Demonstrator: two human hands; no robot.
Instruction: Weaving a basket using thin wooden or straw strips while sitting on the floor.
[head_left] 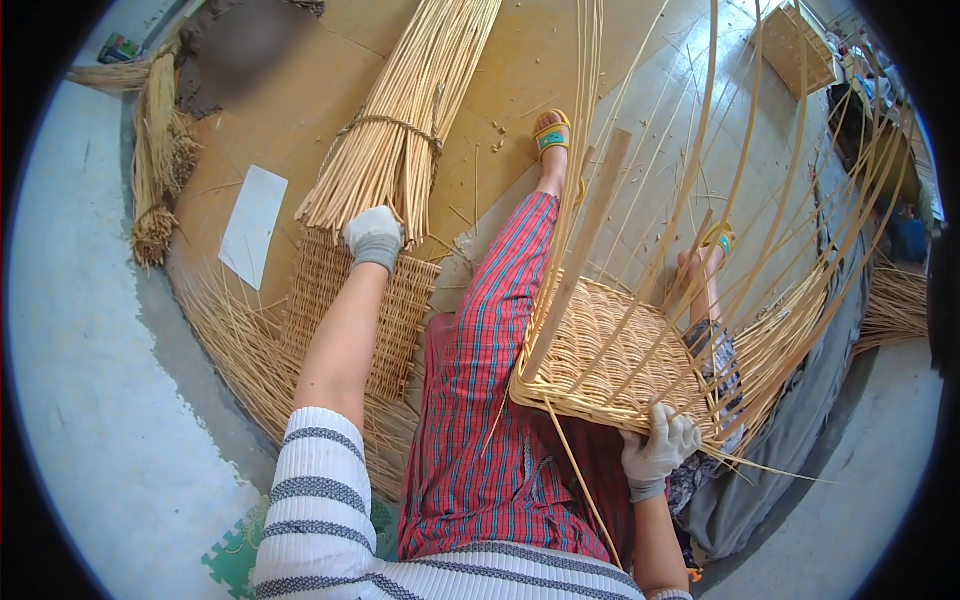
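My left hand (374,238), in a white work glove, reaches to the near end of a thick bundle of wicker rods (410,110). Its fingers are curled in at the rod ends; how many they grip is hidden. A cord ties the bundle round. In my gloved right hand (660,450) is the near right edge of a partly woven wicker basket (610,350). Its rectangular woven base rests tilted across my lap. Long stakes stand up from its border, and a flat wooden strip (578,260) rises at its left side.
A flat woven wicker panel (385,335) lies under the bundle's near end, beside loose rods (225,335). White paper (254,227) lies on the floor to the left. More rods (155,160) hang far left. A wooden box (797,50) stands far right, past the tall stakes. Grey cloth (760,500) lies at right.
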